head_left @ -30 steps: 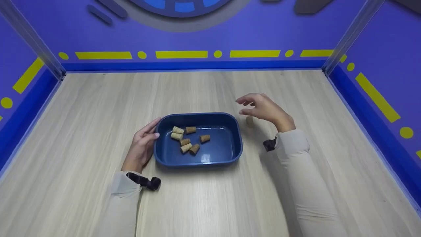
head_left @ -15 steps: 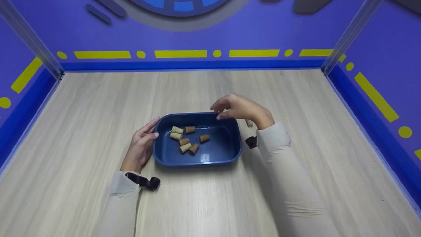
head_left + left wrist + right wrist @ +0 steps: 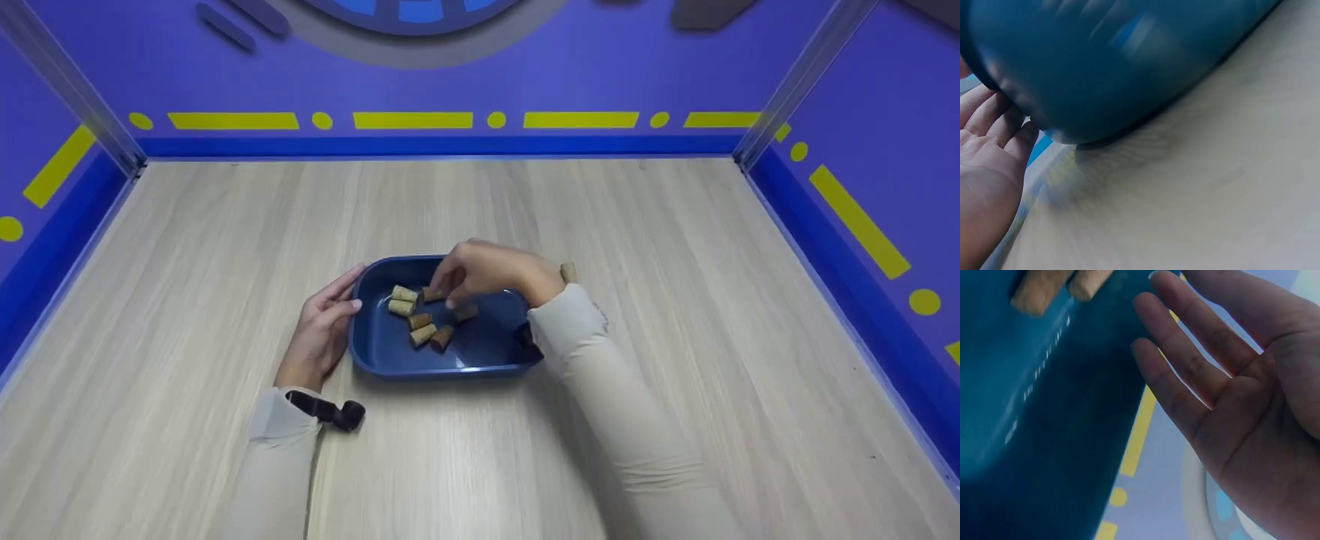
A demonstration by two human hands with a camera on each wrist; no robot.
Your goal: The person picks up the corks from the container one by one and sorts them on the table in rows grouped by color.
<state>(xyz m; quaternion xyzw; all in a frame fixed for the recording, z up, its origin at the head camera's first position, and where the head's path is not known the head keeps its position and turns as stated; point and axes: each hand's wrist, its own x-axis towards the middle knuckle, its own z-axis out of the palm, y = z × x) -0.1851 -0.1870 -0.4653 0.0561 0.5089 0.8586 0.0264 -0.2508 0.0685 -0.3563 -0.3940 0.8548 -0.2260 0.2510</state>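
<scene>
A dark blue plastic tub [image 3: 420, 370] holds several stubby corks, some pale [image 3: 422, 335], some darker brown [image 3: 442, 338]. My left hand [image 3: 319, 330] grips its left side, thumb at the rim and fingers along the outer wall [image 3: 1089, 73]. Reaching over the far rim, my right hand [image 3: 495, 270] hovers inside the tub above a brown cork [image 3: 430, 295], with fingertips pointing down. In the right wrist view, the fingers of that hand [image 3: 1241, 399] are loosely bent and no cork shows between them; two corks [image 3: 1044, 292] lie beyond. The thumb and index tips are partly out of that view.
One more cork [image 3: 568, 272] stands on the wooden table [image 3: 225, 262] right of the tub, behind my right wrist. Purple and blue panels [image 3: 600, 75] with yellow marks enclose the table's back and sides. A black wrist camera [image 3: 349, 415] sits on my left sleeve.
My right hand has moved left and down, from beside the tub's right end to inside it over the corks. The left hand, the tub and the corks have stayed put.
</scene>
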